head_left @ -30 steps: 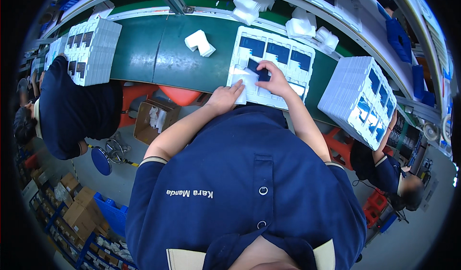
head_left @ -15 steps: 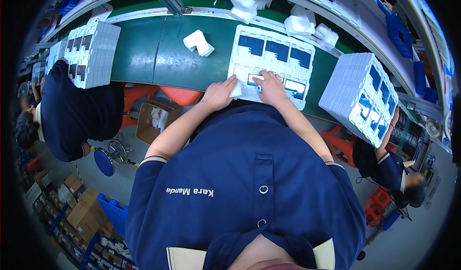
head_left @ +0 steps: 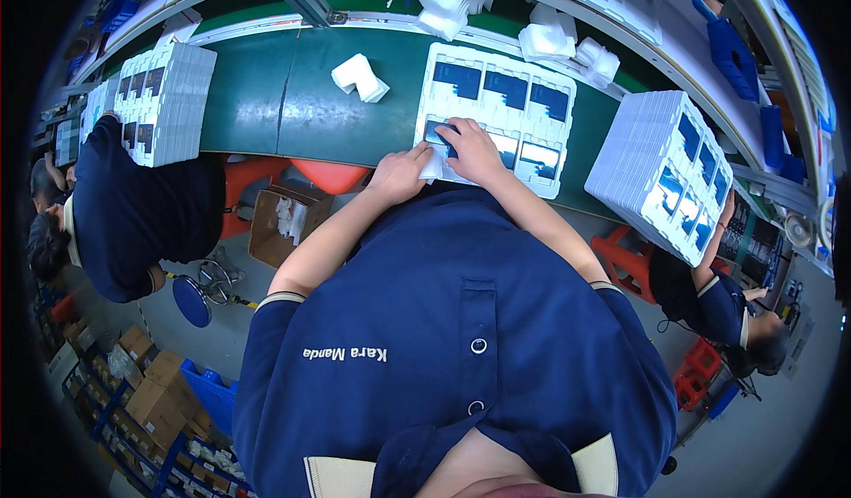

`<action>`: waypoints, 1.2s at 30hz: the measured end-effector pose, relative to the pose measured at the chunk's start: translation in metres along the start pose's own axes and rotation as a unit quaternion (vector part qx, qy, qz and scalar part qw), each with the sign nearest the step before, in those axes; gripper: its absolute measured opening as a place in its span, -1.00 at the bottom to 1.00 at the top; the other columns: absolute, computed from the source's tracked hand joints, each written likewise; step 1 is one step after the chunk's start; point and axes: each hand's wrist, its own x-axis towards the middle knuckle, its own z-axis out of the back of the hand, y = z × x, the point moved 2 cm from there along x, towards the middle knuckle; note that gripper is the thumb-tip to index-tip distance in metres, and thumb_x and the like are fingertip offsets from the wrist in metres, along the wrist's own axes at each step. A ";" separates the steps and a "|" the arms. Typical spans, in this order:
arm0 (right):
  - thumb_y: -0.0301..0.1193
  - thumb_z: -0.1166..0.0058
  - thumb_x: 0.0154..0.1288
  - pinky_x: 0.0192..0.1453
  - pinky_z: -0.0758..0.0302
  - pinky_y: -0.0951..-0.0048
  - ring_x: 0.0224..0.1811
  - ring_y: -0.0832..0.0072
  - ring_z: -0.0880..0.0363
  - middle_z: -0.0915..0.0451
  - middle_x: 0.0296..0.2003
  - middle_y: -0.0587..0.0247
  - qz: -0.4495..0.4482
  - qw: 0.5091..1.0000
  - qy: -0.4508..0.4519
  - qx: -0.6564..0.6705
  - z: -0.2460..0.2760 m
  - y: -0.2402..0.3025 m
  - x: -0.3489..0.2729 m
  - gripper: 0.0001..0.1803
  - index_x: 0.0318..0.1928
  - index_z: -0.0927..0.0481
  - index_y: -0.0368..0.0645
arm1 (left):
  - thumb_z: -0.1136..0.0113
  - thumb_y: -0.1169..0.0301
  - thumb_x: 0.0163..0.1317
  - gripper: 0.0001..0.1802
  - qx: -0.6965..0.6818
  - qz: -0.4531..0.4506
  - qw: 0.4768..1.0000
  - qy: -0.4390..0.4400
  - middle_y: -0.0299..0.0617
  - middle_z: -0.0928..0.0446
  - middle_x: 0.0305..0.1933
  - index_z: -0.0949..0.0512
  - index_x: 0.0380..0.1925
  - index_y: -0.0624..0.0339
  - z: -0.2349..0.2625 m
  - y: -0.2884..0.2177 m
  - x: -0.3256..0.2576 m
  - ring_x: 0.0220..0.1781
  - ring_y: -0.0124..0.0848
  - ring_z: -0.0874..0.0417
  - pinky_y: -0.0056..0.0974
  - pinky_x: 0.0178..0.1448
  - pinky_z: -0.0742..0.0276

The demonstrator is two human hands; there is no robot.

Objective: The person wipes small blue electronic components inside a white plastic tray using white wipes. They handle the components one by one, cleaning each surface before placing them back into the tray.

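A white moulded tray (head_left: 424, 99) lies in front of me, with several flat dark screen panels (head_left: 503, 90) in its pockets. My right hand (head_left: 476, 151) is over the tray's near left part, its fingers closed on a small dark screen panel (head_left: 435, 132) that tilts at the tray's left side. Close beside it, my left hand (head_left: 402, 175) pinches a folded white sheet (head_left: 433, 165) at the tray's near left corner. The two hands nearly meet. My right hand hides part of the near row of pockets.
A tall stack of loaded white trays (head_left: 634, 157) rises on the right, and another stack (head_left: 177, 104) is on the left. White foam-like pieces (head_left: 361, 78) lie on the green table (head_left: 328, 126), with more along its back ledge. Co-workers (head_left: 146, 197) sit on both sides.
My right hand has moved left with the screen panel, toward the white sheet. My left hand has stayed about where it was. The whole view has shifted slightly.
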 end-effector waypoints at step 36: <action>-0.59 -0.28 0.11 -0.23 -0.51 0.61 -0.36 0.65 -0.56 -0.59 -0.38 0.37 -0.191 0.894 0.027 0.405 0.007 -0.033 0.020 -0.49 0.12 -0.52 -0.19 | -0.29 0.40 0.23 -0.57 -0.708 0.170 0.683 -0.050 -0.17 -0.60 -0.01 -0.48 0.08 0.30 0.035 0.009 0.031 -0.05 -0.39 -0.63 -0.33 -0.05 -0.54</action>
